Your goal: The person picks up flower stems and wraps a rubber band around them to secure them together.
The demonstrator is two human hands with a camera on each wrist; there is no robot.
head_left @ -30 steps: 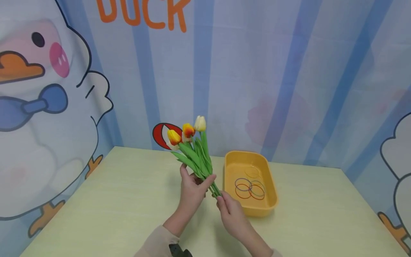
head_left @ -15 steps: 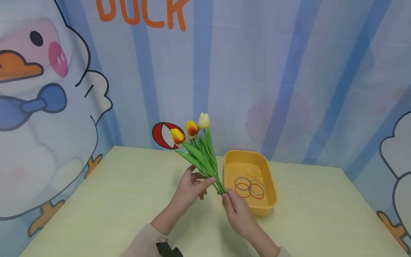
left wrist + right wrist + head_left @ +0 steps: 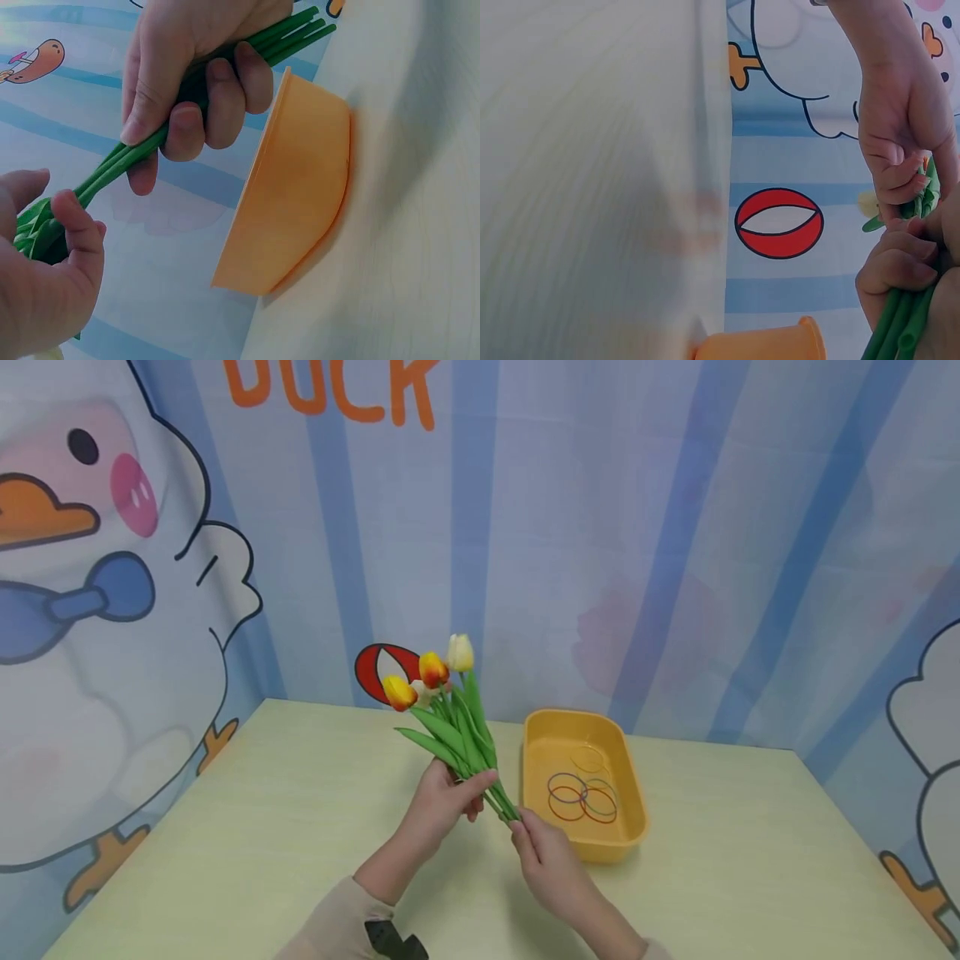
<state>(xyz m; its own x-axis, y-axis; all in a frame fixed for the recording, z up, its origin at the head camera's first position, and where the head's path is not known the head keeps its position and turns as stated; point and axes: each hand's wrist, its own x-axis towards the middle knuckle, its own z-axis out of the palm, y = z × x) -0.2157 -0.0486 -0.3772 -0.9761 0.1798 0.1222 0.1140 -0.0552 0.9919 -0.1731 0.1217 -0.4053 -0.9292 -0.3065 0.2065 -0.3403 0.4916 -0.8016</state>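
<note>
A small bunch of tulips [image 3: 467, 735], with yellow-red and white blooms and green leaves, is held tilted above the table, its blooms toward the upper left. My left hand [image 3: 438, 806] grips it where leaves meet stems, the thumb lying across the front. Lower down, my right hand [image 3: 551, 864] holds the stem ends. The left wrist view shows the fingers of the right hand [image 3: 202, 90] curled round the green stems [image 3: 296, 37], whose cut ends stick out past the fist. There the left hand [image 3: 45, 277] curls about the leaves, hiding part of them.
A yellow-orange tray [image 3: 633, 777] stands on the pale table [image 3: 315, 827], just right of the bunch. Inside it lie several thin coloured loops [image 3: 567, 804] that look like rubber bands. A printed curtain [image 3: 555, 527] hangs behind the table.
The bunch shifted right and slightly up, then came back left and down. My left hand's fingers loosened half a second ago and now close round the stems again. The tray stayed put.
</note>
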